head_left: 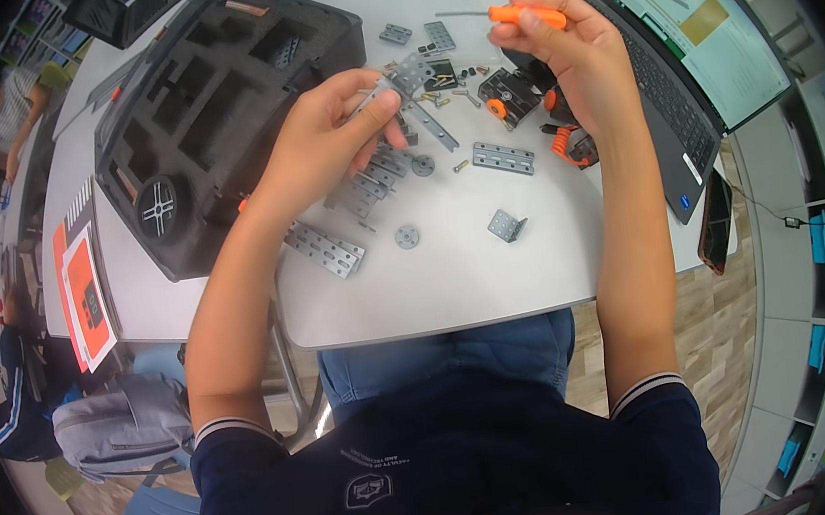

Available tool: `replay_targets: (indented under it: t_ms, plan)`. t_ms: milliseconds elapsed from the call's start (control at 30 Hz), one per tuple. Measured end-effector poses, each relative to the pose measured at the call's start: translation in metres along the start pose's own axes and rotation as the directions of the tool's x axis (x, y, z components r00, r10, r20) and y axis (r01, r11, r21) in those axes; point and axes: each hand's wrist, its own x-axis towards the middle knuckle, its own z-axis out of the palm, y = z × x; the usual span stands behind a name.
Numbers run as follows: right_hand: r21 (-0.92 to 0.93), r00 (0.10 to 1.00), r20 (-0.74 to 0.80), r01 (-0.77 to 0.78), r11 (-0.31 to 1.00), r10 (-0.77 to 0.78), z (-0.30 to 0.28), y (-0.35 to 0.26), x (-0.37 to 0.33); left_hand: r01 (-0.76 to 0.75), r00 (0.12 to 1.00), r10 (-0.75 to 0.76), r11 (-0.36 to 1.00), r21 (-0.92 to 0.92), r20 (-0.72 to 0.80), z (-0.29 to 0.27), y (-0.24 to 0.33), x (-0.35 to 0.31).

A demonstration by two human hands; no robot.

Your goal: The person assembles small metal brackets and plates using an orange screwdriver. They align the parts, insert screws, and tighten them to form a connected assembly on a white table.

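Raised over the table, my left hand (pixel 344 129) is closed on a grey perforated metal assembly (pixel 432 125) of joined strips and a plate. My right hand (pixel 576 44) grips the orange handle of a screwdriver (pixel 528 17), its thin shaft pointing left above the parts. Beneath the hands lie loose screws (pixel 434 100), a black motor block with an orange wheel (pixel 508 97), and a coiled orange cable (pixel 565 144). Nearer me are a perforated channel (pixel 504 158), a round disc (pixel 407 237), an angle bracket (pixel 506 226) and long perforated beams (pixel 326 249).
A black foam-lined case (pixel 216 107) stands open at the left, a black wheel (pixel 164 205) in its corner. On the right an open laptop (pixel 660 81) sits by a phone (pixel 716 223) at the table edge. Booklets (pixel 86 292) lie far left; a grey backpack (pixel 124 426) is below them.
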Motion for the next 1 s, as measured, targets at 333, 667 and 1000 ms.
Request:
replay_targets:
  t_ms: [333, 667, 1000]
  plan:
    - [-0.163, 0.992, 0.093, 0.104, 0.981, -0.09, 0.04, -0.005, -0.016, -0.221, 0.932, 0.268, 0.954, 0.203, -0.244, -0.002, 0.001, -0.008]
    - [-0.161, 0.978, 0.036, 0.209, 0.964, -0.206, 0.047, 0.006, -0.018, -0.308, 0.816, 0.513, 0.777, 0.549, -0.268, 0.002, -0.007, -0.008]
    - [-0.215, 0.991, 0.062, 0.129, 0.968, -0.118, 0.043, 0.003, -0.02, -0.319, 0.757, 0.617, 0.637, 0.701, -0.216, 0.002, -0.011, -0.008]
